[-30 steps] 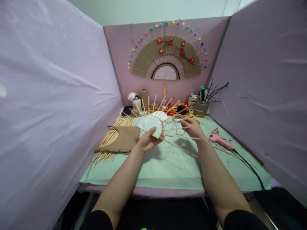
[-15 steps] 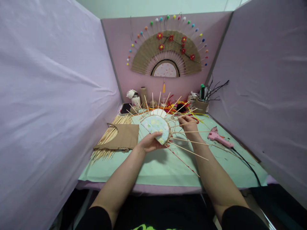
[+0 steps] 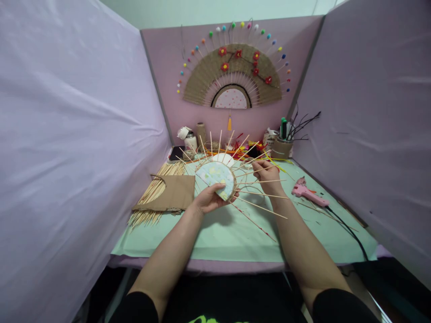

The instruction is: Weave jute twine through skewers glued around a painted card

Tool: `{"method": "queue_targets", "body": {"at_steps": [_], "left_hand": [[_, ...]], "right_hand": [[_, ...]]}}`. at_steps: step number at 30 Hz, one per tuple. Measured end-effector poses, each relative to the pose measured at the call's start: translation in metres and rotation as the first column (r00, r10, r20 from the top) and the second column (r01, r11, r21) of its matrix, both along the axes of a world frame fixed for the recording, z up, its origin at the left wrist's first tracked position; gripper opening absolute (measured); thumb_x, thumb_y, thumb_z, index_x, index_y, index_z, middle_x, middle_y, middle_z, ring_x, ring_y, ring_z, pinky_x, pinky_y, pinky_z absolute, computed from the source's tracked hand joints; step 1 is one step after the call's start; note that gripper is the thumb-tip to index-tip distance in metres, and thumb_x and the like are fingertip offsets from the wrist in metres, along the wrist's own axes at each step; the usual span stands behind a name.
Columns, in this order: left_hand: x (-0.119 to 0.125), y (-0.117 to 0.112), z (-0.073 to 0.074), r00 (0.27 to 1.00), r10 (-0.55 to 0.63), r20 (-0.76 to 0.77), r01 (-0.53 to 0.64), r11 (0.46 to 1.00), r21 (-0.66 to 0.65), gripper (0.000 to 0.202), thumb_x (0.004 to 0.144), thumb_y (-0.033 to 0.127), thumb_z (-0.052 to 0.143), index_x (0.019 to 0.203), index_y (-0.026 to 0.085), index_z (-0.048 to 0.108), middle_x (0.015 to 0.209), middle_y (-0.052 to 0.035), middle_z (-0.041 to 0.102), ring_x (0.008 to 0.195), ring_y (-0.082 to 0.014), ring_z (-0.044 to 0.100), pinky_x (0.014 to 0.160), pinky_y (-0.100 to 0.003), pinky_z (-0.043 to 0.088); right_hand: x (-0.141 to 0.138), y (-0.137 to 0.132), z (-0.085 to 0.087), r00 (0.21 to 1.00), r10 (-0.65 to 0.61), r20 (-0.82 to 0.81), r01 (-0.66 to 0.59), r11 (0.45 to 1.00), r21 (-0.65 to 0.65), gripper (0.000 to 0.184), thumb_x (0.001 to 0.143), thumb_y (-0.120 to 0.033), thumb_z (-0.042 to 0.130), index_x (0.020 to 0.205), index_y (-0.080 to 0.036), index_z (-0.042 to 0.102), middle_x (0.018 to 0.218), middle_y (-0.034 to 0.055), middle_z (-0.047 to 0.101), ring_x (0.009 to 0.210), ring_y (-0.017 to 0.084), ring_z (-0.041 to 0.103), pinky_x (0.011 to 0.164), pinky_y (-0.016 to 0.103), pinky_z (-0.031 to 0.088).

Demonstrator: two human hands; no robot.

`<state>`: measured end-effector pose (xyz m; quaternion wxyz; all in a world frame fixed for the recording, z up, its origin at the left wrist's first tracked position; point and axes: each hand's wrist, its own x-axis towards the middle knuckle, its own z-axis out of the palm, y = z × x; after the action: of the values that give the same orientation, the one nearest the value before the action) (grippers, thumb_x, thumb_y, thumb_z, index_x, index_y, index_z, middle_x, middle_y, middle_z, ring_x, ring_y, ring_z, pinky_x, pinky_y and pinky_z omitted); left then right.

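Note:
My left hand [image 3: 215, 199] is closed on the lower right part of a half-round fan base [image 3: 213, 174], thumb on its pale blue patterned face. Thin wooden sticks [image 3: 266, 194] fan out from its curved rim, where brown twine runs along. One lower stick [image 3: 254, 223] is reddish. To the right of the base, my right hand [image 3: 266, 172] is raised among the sticks, thumb and fingers pinched together on twine. A loose loop of that twine [image 3: 247, 187] hangs between the hand and the base. The strand at the fingertips is thin and hard to see.
Cut cardboard [image 3: 180, 192] lies over a bundle of sticks [image 3: 148, 211] at left. A pink glue gun [image 3: 310, 193] with a black cord lies at right. Jars, a phone [image 3: 177, 153], coloured strips and a pot of twigs [image 3: 282, 147] line the back. A finished fan [image 3: 235, 67] hangs behind.
The fan base has shifted slightly left, and its sticks have turned a little with it. My right hand stays pinched near the same place, now farther from the base.

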<state>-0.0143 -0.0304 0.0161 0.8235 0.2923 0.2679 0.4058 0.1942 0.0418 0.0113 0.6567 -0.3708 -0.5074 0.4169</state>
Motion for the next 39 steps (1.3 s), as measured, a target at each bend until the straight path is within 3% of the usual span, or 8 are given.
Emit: {"method": "queue_targets", "body": {"at_steps": [6, 13, 20, 23, 30, 35, 39], "left_hand": [[-0.009, 0.007, 0.002, 0.992, 0.127, -0.005, -0.127, 0.992, 0.021, 0.034, 0.079, 0.015, 0.054, 0.113, 0.008, 0.055, 0.094, -0.0164, 0.07, 0.08, -0.02, 0.068, 0.073, -0.031, 0.053], [-0.017, 0.015, 0.006, 0.946, 0.323, 0.003, -0.323, 0.946, 0.012, 0.032, 0.079, 0.013, 0.053, 0.111, 0.01, 0.054, 0.087, -0.0118, 0.07, 0.074, -0.0175, 0.067, 0.065, -0.028, 0.054], [-0.013, 0.014, 0.008, 0.935, 0.355, -0.016, -0.355, 0.935, 0.015, 0.038, 0.078, 0.012, 0.055, 0.116, 0.011, 0.052, 0.092, -0.0122, 0.069, 0.074, -0.017, 0.066, 0.065, -0.028, 0.054], [-0.012, 0.011, 0.009, 0.942, 0.332, -0.039, -0.332, 0.943, 0.009, 0.04, 0.076, 0.011, 0.057, 0.116, 0.012, 0.052, 0.094, -0.0126, 0.069, 0.076, -0.0177, 0.067, 0.065, -0.028, 0.054], [-0.015, 0.006, 0.007, 0.987, 0.148, -0.062, -0.148, 0.989, -0.004, 0.025, 0.076, 0.014, 0.055, 0.101, 0.009, 0.059, 0.085, -0.0139, 0.07, 0.068, -0.0183, 0.067, 0.063, -0.029, 0.053], [-0.019, 0.006, 0.004, 0.994, 0.107, -0.035, -0.106, 0.994, 0.023, 0.027, 0.075, 0.017, 0.057, 0.1, 0.01, 0.06, 0.081, -0.0132, 0.07, 0.065, -0.0186, 0.066, 0.058, -0.027, 0.05], [-0.015, 0.003, -0.002, 0.998, -0.069, 0.016, 0.068, 0.997, 0.044, 0.028, 0.073, 0.022, 0.059, 0.098, 0.008, 0.061, 0.079, -0.0136, 0.07, 0.067, -0.0193, 0.066, 0.064, -0.03, 0.052]], "right_hand": [[0.007, -0.001, 0.002, 0.998, 0.035, -0.046, -0.037, 0.998, -0.056, 0.028, 0.061, -0.041, 0.075, 0.069, -0.019, 0.061, 0.053, -0.0045, 0.047, 0.045, 0.006, 0.037, 0.043, 0.022, 0.027], [0.027, -0.003, 0.01, 0.984, 0.099, -0.148, -0.11, 0.992, -0.067, 0.028, 0.06, -0.038, 0.077, 0.073, -0.021, 0.058, 0.057, -0.005, 0.047, 0.047, 0.006, 0.037, 0.044, 0.022, 0.029], [0.038, -0.011, 0.02, 0.968, 0.183, -0.172, -0.182, 0.983, 0.018, 0.028, 0.06, -0.037, 0.076, 0.075, -0.025, 0.055, 0.058, -0.0044, 0.046, 0.05, 0.008, 0.038, 0.047, 0.024, 0.033], [0.037, -0.01, 0.019, 0.973, 0.164, -0.16, -0.163, 0.986, 0.023, 0.028, 0.061, -0.039, 0.075, 0.075, -0.025, 0.055, 0.057, -0.0049, 0.044, 0.05, 0.009, 0.037, 0.047, 0.024, 0.033], [0.032, 0.001, 0.009, 0.983, 0.109, -0.145, -0.12, 0.99, -0.072, 0.031, 0.053, -0.034, 0.079, 0.075, -0.022, 0.061, 0.063, -0.0031, 0.054, 0.054, 0.009, 0.045, 0.049, 0.023, 0.034], [0.028, 0.005, -0.001, 0.986, -0.029, 0.163, 0.028, 1.0, 0.007, 0.024, 0.062, -0.038, 0.074, 0.075, -0.019, 0.066, 0.066, 0.0008, 0.061, 0.06, 0.013, 0.051, 0.055, 0.025, 0.038], [0.016, 0.004, -0.004, 0.942, -0.156, 0.298, 0.115, 0.982, 0.148, 0.018, 0.066, -0.035, 0.07, 0.07, -0.018, 0.066, 0.067, 0.0014, 0.062, 0.063, 0.014, 0.052, 0.06, 0.027, 0.04]]}}
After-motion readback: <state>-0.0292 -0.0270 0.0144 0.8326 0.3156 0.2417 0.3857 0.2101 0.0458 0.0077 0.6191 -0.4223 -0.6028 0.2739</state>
